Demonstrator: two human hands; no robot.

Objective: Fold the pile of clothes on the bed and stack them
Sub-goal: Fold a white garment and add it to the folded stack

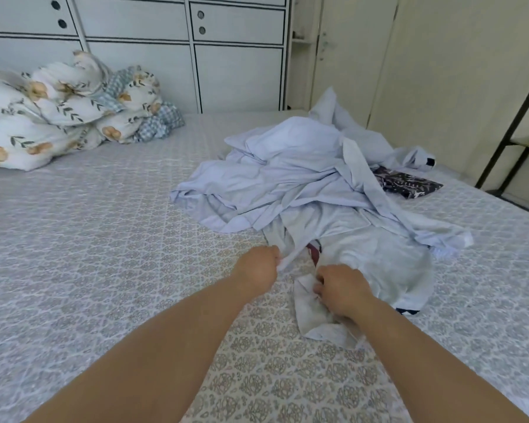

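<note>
While clothes pile (pixel 303 178) on the bed (pixel 104 239), both hands' fingers (pixel 321 283) pinch fabric.

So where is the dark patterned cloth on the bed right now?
In the head view the dark patterned cloth lies flat on the bed, right of centre, at the far right edge of the pale blue clothes pile.

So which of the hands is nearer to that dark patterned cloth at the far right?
The right hand: the dark patterned cloth lies beyond it to the right, while the left hand is further left.
</note>
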